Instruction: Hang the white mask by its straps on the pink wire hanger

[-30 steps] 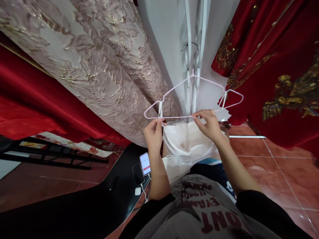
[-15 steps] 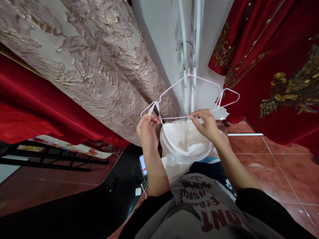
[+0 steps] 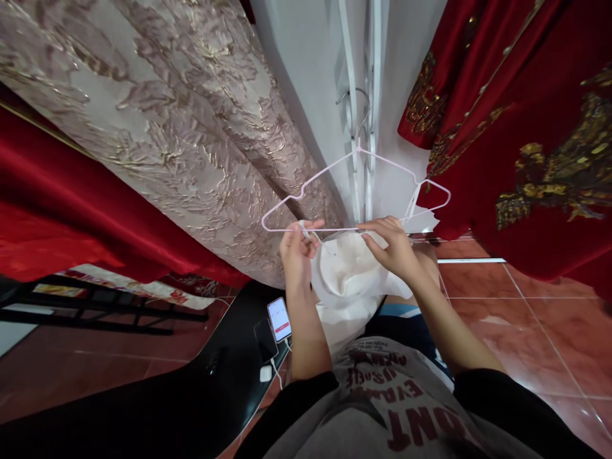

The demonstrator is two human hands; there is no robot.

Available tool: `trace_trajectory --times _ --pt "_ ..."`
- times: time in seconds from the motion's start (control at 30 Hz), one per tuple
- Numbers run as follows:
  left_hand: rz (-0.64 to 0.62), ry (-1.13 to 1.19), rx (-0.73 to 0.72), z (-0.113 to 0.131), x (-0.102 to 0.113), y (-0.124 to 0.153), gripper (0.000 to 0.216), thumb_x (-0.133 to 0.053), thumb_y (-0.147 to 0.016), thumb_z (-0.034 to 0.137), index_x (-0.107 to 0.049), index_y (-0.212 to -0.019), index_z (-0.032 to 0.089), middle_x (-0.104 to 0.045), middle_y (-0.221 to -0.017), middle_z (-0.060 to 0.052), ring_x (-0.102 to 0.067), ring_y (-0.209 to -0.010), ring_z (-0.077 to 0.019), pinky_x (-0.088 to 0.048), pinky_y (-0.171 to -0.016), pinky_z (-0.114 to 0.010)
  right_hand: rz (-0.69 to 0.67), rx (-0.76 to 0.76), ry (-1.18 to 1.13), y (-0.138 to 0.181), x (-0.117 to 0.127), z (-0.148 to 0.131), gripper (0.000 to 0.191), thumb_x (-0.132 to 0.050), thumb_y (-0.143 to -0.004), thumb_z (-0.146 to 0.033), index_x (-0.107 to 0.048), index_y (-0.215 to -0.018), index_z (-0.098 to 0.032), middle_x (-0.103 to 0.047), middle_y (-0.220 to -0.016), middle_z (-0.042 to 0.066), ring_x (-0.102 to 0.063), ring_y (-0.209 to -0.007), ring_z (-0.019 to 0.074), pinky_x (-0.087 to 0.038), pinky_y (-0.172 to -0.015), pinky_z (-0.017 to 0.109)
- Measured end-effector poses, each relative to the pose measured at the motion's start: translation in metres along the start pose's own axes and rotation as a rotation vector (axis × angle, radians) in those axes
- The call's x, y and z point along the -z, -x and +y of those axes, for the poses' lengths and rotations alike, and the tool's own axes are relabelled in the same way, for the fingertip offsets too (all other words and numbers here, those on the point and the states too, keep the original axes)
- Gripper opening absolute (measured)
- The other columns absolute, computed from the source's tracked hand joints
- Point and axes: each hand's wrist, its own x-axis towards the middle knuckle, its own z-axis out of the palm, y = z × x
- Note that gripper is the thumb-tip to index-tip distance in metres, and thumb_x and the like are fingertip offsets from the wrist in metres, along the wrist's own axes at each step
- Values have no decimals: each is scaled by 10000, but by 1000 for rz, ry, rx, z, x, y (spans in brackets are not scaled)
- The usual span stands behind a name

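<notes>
A pale pink clothes hanger (image 3: 329, 167) is in front of me, its metal hook at the white rails. My left hand (image 3: 297, 252) is closed on a thin white strap (image 3: 304, 228) beside the hanger's bottom bar, one finger stretched out along it. Fingers of my right hand (image 3: 392, 242) hold the middle of that bar, with the thumb just below. Beneath both hands hangs a white garment (image 3: 342, 264) with rounded, cup-like folds. Its other strap (image 3: 413, 199) loops over the hanger's right shoulder notch. The left notch carries no strap.
A pinkish dress with metallic flowers (image 3: 191, 127) hangs at the left, above red cloth (image 3: 71, 191). Red gold-embroidered garments (image 3: 478, 172) hang at the right. White rails (image 3: 351, 76) stand behind the hanger. Two phones, one lit (image 3: 278, 319), lie on a black seat (image 3: 191, 395).
The left strap has come off the hanger's left notch and is now at my left hand, below the shoulder. The hanger has shifted slightly left; the garment has slumped.
</notes>
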Motion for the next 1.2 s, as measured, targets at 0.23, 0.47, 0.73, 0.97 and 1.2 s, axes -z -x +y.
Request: trace_trajectory --times 0.23,0.47,0.73,0.97,1.2 --pt "-12 44 -33 -9 -17 2 434 -800 -914 564 -636 -807 177 -792 -787 -85 -533 -471 -77 -306 -419 -185 837 -359 -148 29 24 29 118 -669 -929 -338 -713 -990 -247 -739 -963 48 -693 -873 203 -566 -841 386" --pt "-18 32 -85 -14 -18 4 459 -788 -906 602 -631 -815 180 -790 -793 -71 -510 -471 -69 -323 -432 -181 326 -522 -437 26 24 45 158 -697 -874 -362 -730 -930 -218 -722 -865 30 -631 -727 158 -530 -712 323" --pt "-25 13 -85 -10 -14 3 463 -773 -918 611 -632 -826 180 -806 -796 -90 -490 -451 -70 -304 -417 -180 673 -482 -403 16 16 68 205 -700 -806 -324 -568 -946 -254 -688 -881 18 -678 -809 169 -577 -817 358" --pt "-5 20 -101 -10 -13 2 441 -767 -942 590 -642 -833 181 -796 -780 -67 -475 -445 -63 -326 -421 -175 423 -600 -608 25 25 32 72 -720 -820 -301 -689 -829 -236 -755 -739 3 -692 -641 151 -572 -621 290" --pt "0 19 -108 -1 -12 -1 442 -787 -930 578 -639 -818 177 -771 -746 -53 -442 -437 -55 -318 -435 -183 398 -307 -287 11 63 19 237 -851 -824 -333 -872 -1053 -278 -769 -822 15 -654 -650 163 -556 -620 340"
